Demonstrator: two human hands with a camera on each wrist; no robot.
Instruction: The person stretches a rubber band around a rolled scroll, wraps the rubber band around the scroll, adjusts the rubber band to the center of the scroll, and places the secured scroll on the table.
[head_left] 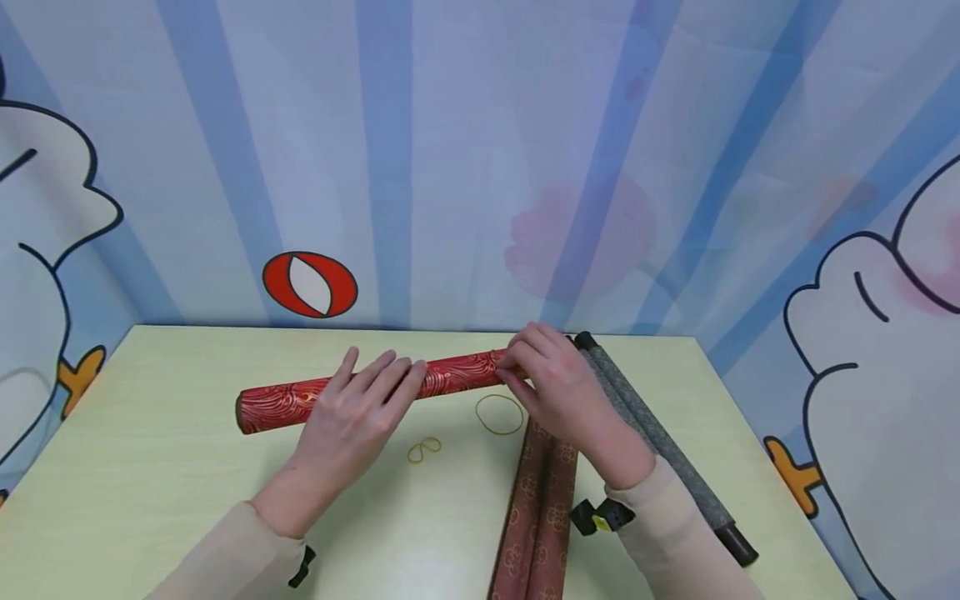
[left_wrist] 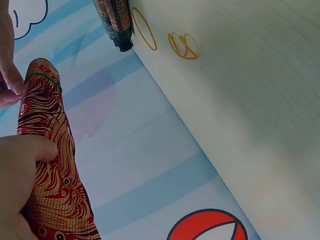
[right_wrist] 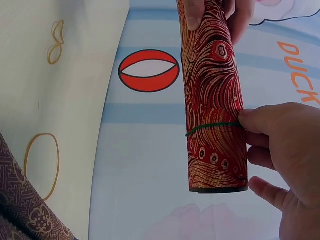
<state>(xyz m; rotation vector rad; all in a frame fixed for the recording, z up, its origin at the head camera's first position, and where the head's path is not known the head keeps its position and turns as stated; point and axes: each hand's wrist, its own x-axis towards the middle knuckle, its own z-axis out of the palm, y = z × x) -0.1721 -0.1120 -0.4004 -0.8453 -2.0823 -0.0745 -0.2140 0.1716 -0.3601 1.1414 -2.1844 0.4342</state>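
Note:
A red roll [head_left: 457, 374] with a gold swirling pattern is held up over the table, its left end a little lower. Near its right end a thin green rubber band [right_wrist: 212, 125] runs round it. My left hand [head_left: 358, 408] grips the roll about its middle, thumb [left_wrist: 42, 147] pressed along the cloth. With thumb and fingertips, my right hand [head_left: 558, 383] pinches at the band along the roll's edge. Two yellow rubber bands lie on the table below: a round loop [head_left: 499, 414] and a twisted one [head_left: 424, 450].
Two brown patterned rolls [head_left: 517, 533] lie side by side under my right forearm. Grey rolls with black ends [head_left: 660, 437] lie slanting to the right of them. At the pale table's [head_left: 187, 517] back edge stands a blue striped backdrop [head_left: 457, 167].

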